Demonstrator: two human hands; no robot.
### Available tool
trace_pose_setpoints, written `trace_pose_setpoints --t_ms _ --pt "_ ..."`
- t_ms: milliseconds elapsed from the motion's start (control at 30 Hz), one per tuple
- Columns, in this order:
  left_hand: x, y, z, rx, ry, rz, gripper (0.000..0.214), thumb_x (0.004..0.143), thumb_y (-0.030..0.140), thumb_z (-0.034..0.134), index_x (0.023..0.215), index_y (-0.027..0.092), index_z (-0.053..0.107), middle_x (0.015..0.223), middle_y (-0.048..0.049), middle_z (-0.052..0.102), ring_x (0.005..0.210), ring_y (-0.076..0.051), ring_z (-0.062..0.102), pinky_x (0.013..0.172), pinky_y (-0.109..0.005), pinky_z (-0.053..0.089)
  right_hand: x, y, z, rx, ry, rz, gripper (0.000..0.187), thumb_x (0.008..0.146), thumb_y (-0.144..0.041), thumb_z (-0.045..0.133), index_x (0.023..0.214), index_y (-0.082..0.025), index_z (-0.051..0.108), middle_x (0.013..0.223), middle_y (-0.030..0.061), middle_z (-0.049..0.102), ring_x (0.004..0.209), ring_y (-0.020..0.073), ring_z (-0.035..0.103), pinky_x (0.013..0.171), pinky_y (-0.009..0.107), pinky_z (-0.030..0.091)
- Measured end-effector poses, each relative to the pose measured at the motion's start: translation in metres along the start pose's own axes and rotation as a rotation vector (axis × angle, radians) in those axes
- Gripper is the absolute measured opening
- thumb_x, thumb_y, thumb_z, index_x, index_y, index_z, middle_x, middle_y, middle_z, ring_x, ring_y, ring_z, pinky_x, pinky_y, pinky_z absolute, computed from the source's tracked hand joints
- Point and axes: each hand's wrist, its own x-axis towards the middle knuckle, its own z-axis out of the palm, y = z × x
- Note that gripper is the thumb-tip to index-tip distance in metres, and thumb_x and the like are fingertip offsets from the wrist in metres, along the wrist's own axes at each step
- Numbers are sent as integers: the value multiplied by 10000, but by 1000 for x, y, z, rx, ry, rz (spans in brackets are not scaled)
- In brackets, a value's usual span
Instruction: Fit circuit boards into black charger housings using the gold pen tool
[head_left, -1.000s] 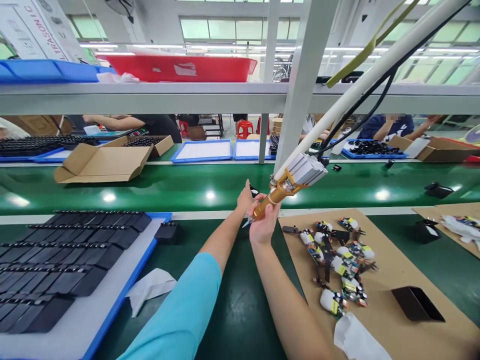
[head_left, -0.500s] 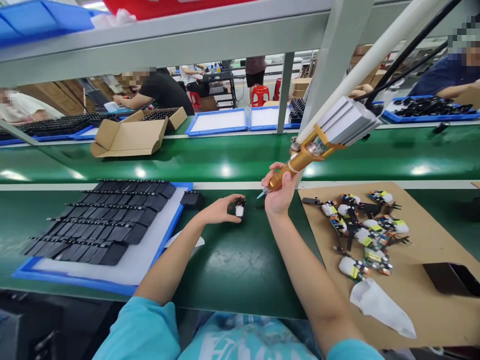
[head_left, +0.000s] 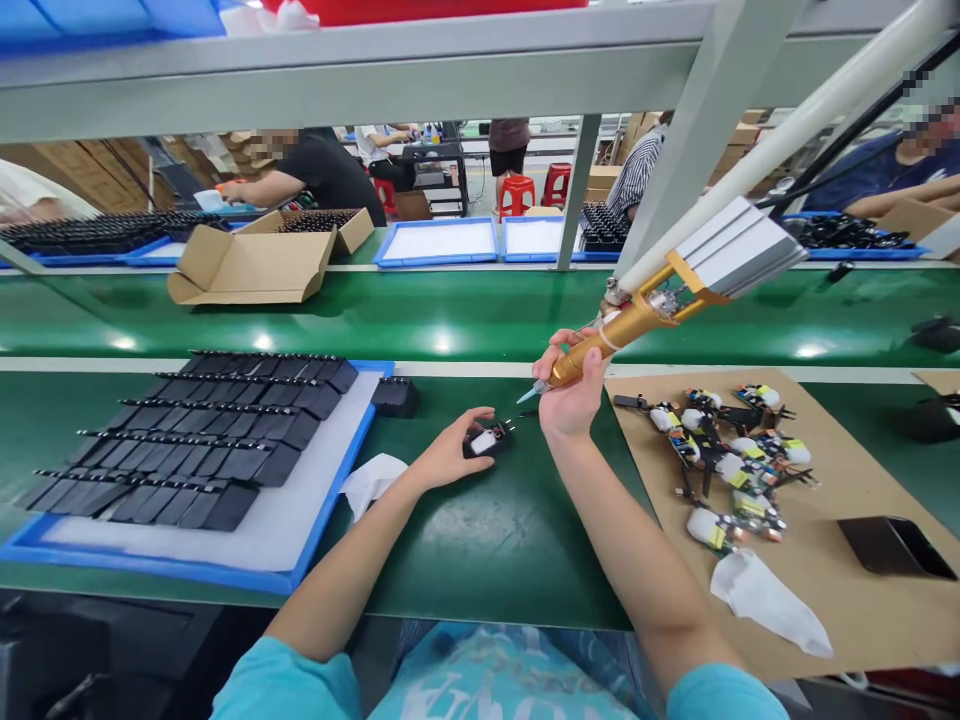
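Head view, checked against the two earlier frames. One second back, finds both hands raised together at the tool; now finds them apart, with left hand (head_left: 448, 458) low on the green mat (head_left: 487, 550) and right hand (head_left: 571, 398) up at the tool (head_left: 600, 345). Against half a second back, puts the part (head_left: 487, 439) slightly nearer the body, just right of the black block (head_left: 395, 397), white patch facing up.

Reads as part set down and steadied beneath the tip, with a clear gap between tip and part: contact not yet made.

Left hand: palm down, thumb and fingers curled round the part, pinching it by its sides against the mat. Forearm bare, reaching forward from lower left, past the white tissue (head_left: 371, 478).

Right hand: fingers wrapped close together round the gold barrel, thumb on top. Wrist cocked, forearm rising from lower right, tip slanted down and left toward the part.

Also notes tray (head_left: 330, 495) of black pieces at left, and boards (head_left: 720, 450) heaped on cardboard (head_left: 847, 450) at right.
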Motion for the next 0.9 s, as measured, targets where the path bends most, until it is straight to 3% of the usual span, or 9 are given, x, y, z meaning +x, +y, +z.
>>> trace_pose_setpoints --t_ms 133,300,600,767,900 --pt "4 -3 -4 34 -135 46 905 708 261 745 1494 288 296 1322 -98 558 1159 -277 558 1025 -452 404 -2 -1 2 2 -14 -9 337 835 -523 527 1043 -275 434 853 -40 536 457 49 454 468 242 374" --pt "3 1 4 130 -129 190 646 737 204 683 1352 273 496 1320 -73 574 1200 -286 531 1061 -438 376 -3 -3 4 -33 -3 4 338 826 -536 516 1030 -283 424 846 -40 528 455 55 450 467 252 390" --pt "-8 11 8 182 45 92 590 776 310 708 1312 234 475 1319 -91 576 1185 -283 568 1038 -426 424 -5 -5 6 -15 -14 6 340 811 -524 538 1028 -282 436 842 -46 527 450 48 449 466 248 392" --pt "-10 14 7 192 12 -9 563 771 303 703 1272 242 454 1242 -54 634 1115 -257 624 963 -401 487 -8 -5 8 17 -35 3 322 818 -495 547 1036 -284 439 854 -45 539 452 46 458 466 242 397" --pt "-9 11 10 158 9 -11 540 766 240 683 1243 245 430 1279 -58 626 1219 -247 577 1030 -393 450 -9 -4 8 12 -35 4 318 821 -498 545 1043 -295 441 856 -48 541 452 48 458 463 242 395"
